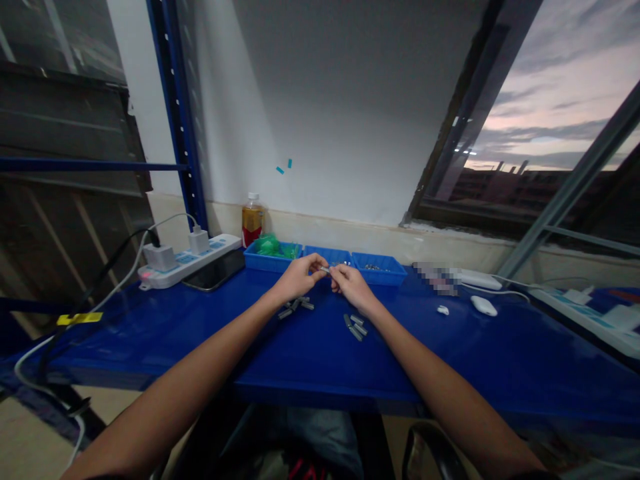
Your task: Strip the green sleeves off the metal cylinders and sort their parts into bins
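Note:
Over the blue table, my left hand (299, 276) pinches a small grey metal tube (325, 269) between thumb and fingers. Fingertips of my right hand (350, 283) are closed at the tube's other end; whether they also grip a smaller part there is hidden. Below the left hand lies a loose pile of short metal tubes (296, 306). A second group of similar tubes (355, 327) rests beside my right forearm. Just beyond the hands stand three blue trays: the left tray (264, 262) holds green plastic pieces, the middle tray (327, 253) is partly covered, and the right tray (383, 275) has small metal parts.
A drink bottle (253, 220) stands behind the left tray. Left of it are a phone (215, 270) and a power strip (187, 262) with plugs and cables. On the right lie a white earphone case (484, 306), an earbud (443, 310) and another power strip (585, 319).

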The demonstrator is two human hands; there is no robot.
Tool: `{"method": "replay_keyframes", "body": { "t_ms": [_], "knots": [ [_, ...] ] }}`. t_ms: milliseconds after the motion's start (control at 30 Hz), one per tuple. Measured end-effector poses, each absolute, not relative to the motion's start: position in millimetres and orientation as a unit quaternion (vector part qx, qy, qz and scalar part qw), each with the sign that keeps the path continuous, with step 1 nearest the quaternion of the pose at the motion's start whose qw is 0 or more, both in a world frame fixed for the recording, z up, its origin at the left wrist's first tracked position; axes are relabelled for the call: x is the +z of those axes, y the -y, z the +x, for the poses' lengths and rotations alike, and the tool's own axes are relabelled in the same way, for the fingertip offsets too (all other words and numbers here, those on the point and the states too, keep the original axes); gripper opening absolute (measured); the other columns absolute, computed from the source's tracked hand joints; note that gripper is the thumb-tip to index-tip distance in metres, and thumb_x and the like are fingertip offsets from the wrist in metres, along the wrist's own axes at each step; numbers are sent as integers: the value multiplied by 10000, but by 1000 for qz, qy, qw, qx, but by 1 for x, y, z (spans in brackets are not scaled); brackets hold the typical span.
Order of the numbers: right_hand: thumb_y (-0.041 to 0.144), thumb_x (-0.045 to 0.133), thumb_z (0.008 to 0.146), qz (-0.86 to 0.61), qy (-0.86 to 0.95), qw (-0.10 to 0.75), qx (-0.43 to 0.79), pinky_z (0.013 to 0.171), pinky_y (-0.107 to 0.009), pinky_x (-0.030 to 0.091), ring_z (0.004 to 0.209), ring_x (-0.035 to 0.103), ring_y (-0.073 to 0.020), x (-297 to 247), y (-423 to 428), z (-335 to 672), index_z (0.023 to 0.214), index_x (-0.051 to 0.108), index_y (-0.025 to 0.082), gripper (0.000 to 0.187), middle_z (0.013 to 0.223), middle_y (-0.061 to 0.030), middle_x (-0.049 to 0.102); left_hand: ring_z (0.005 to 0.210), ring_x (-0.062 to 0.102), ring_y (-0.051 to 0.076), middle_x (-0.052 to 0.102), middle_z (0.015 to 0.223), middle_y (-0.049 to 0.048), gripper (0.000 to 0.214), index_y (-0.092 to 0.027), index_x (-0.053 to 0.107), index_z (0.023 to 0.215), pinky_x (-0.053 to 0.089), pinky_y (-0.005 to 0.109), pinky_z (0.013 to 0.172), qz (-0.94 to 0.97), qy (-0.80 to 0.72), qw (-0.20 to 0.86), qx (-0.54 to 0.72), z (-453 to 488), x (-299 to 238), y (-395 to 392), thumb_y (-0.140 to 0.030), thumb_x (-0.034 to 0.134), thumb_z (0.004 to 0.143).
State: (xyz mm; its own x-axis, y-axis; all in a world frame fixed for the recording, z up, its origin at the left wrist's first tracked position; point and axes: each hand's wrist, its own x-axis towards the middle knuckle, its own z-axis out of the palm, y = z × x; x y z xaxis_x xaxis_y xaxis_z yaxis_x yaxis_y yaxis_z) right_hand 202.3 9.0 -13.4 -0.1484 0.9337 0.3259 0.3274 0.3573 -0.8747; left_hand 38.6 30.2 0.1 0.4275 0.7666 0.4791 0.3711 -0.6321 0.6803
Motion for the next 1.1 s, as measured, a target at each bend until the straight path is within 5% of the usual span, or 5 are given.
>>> {"method": "replay_keyframes", "body": {
  "t_ms": [167, 367, 700, 900, 1100],
  "knots": [
    [471, 563, 740, -452, 659, 483, 359, 513, -219, 406, 512, 493, -88, -15, -10, 202, 744, 514, 179, 295, 563, 50, 493, 803, 606, 175, 670, 894, 60, 230, -147, 596, 903, 455, 278, 729, 807, -381, 226, 391, 39, 0, -28, -338, 512, 807],
    [419, 591, 716, -422, 667, 505, 350, 525, -234, 415, 505, 474, -94, -22, -15, 202, 771, 492, 194, 252, 525, 77, 440, 701, 605, 198, 669, 730, 62, 540, -156, 603, 727, 427, 277, 625, 798, -446, 227, 336, 36, -6, -34, -566, 283, 871],
    [457, 578, 731, -426, 663, 501, 357, 521, -227, 406, 496, 471, -93, -19, -12, 201, 841, 474, 203, 296, 535, 85, 447, 665, 584, 166, 646, 731, 39, 264, -155, 569, 818, 424, 264, 620, 805, -397, 212, 387, 38, -4, -32, -397, 466, 834],
    [554, 424, 825, -469, 675, 461, 335, 507, -230, 390, 484, 487, -91, -18, -14, 203, 625, 465, 187, 420, 534, 24, 498, 756, 598, 163, 633, 809, 38, 146, -163, 542, 878, 452, 273, 687, 802, -343, 236, 429, 39, -7, -32, -289, 523, 805],
    [456, 563, 748, -448, 660, 480, 365, 527, -229, 407, 515, 502, -94, -19, -14, 203, 745, 505, 186, 277, 560, 49, 501, 802, 597, 171, 647, 869, 50, 237, -158, 574, 932, 455, 270, 707, 797, -364, 263, 402, 40, -9, -34, -340, 555, 781]
  ]
}}
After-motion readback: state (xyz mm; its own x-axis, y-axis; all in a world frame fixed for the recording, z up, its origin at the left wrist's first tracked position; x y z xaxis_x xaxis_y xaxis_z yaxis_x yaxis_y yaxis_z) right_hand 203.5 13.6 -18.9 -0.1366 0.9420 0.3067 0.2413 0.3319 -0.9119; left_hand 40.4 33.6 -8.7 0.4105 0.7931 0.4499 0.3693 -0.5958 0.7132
